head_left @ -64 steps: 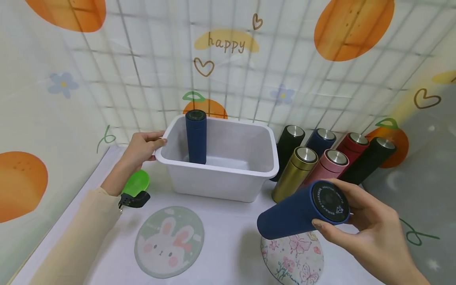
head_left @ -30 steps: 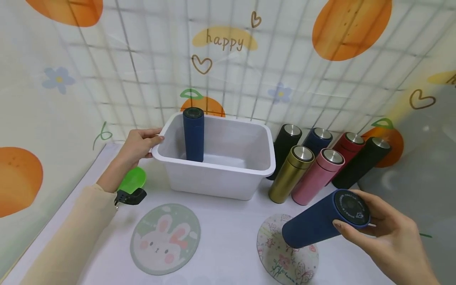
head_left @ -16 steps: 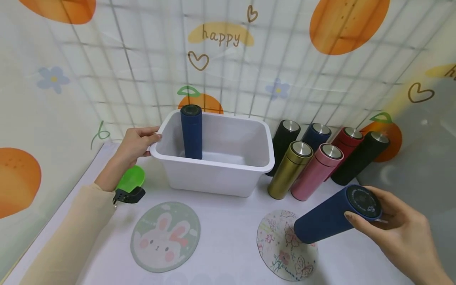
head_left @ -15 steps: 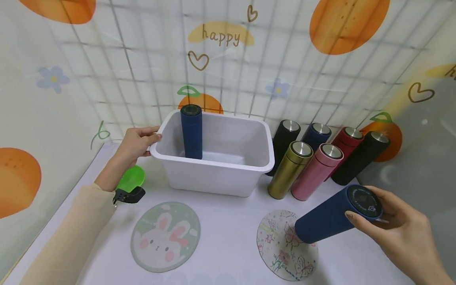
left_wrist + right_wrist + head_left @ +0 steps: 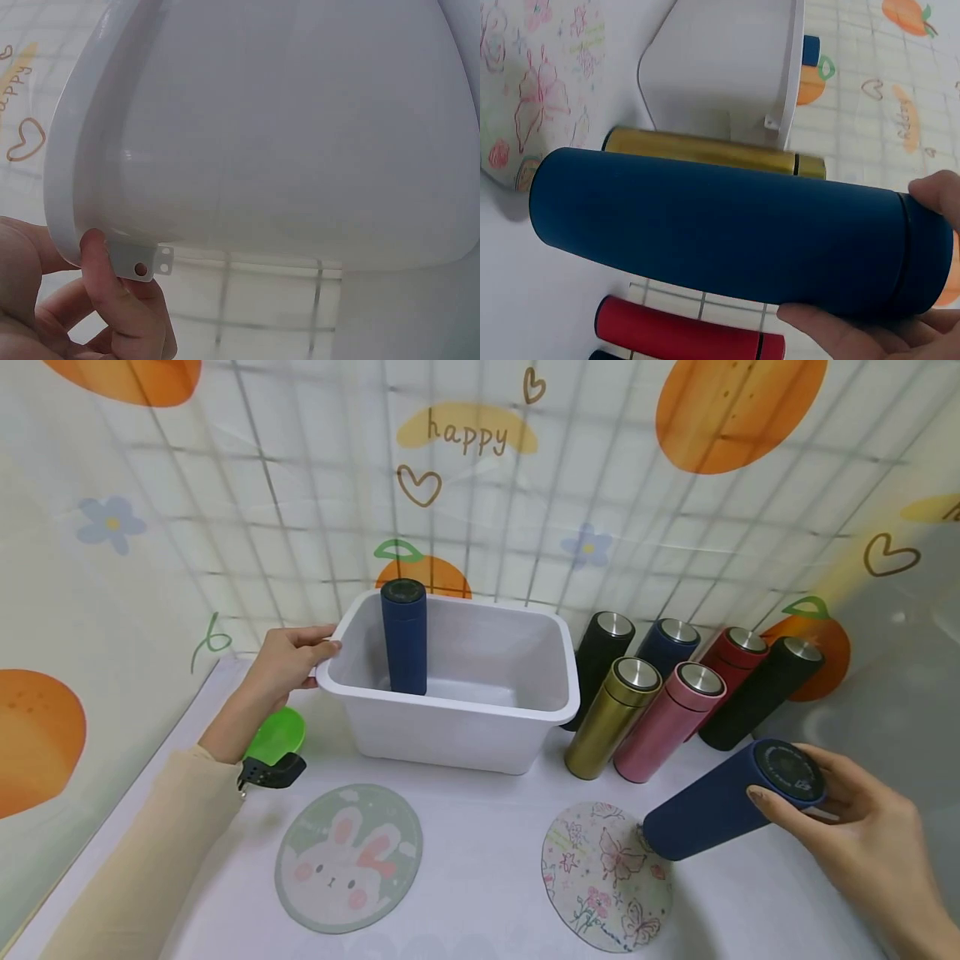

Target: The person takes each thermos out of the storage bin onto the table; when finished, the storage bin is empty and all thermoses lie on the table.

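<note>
My left hand (image 5: 288, 664) pinches the left rim of a white plastic tub (image 5: 442, 739); in the left wrist view its fingers (image 5: 105, 277) curl at the rim corner. One navy thermos bottle (image 5: 406, 643) stands upright inside the tub, towards its left end. My right hand (image 5: 862, 827) grips a second navy thermos bottle (image 5: 720, 806) round its dark-topped end. That bottle tilts, its other end pointing down and left past the right edge of a round floral mat (image 5: 592, 893). In the right wrist view the held bottle (image 5: 720, 225) partly covers a gold bottle (image 5: 705, 148).
Right of the tub stand several more bottles: gold (image 5: 603, 735), pink (image 5: 660, 735), red (image 5: 738, 652), navy (image 5: 670, 647) and black (image 5: 757, 697). A round bunny mat (image 5: 348, 860) lies at front left. A green bowl (image 5: 277, 735) sits beneath my left forearm. A patterned curtain hangs behind.
My right hand has carried the navy thermos bottle rightwards, away from the tub, across the floral mat to its right edge. My left hand keeps its hold on the tub rim.
</note>
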`<state>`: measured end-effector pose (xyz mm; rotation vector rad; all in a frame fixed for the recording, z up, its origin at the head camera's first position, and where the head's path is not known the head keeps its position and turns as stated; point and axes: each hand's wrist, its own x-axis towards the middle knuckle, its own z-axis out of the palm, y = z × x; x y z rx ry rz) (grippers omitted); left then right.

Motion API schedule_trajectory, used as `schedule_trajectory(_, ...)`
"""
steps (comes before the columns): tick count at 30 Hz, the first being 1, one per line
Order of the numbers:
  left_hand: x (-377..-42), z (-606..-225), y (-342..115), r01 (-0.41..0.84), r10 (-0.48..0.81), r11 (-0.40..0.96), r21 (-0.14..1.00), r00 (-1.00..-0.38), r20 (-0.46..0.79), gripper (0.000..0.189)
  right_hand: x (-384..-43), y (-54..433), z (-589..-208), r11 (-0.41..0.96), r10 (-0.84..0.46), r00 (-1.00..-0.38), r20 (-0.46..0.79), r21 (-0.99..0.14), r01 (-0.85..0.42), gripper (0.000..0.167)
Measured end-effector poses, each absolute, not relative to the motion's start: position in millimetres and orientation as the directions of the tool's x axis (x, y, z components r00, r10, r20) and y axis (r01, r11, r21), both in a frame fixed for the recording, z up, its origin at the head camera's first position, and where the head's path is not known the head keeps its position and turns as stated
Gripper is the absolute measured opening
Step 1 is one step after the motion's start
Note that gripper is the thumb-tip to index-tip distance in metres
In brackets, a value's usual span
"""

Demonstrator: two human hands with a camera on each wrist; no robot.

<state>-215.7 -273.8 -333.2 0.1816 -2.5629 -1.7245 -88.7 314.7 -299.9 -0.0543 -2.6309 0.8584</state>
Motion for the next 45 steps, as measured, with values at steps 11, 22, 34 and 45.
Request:
schedule_trajectory(11,-215,-333,-275,-0.066,-0.118,0.359,0.931,-0.993,-0.025,0.051,-107,335,-305,0.838,0.229,-0.935,0.272,-0.543,0.048,0.073)
schedule_trajectory(22,-215,-333,-276,-0.068,-0.119,0.360,0.930,-0.992,-0.026,0.050,-119,345,-308,0.813,0.246,-0.932,0.267,-0.581,0.048,0.072)
schedule_trajectory(34,-216,-333,-275,-0.071,-0.120,0.367,0.928,-0.992,-0.028,0.050,-131,348,-311,0.836,0.257,-0.929,0.266,-0.544,0.076,0.075)
schedule_trajectory(45,-217,-334,-274,-0.082,-0.123,0.370,0.925,-0.992,-0.039,0.050,-149,353,-315,0.831,0.264,-0.930,0.257,-0.549,0.085,0.078)
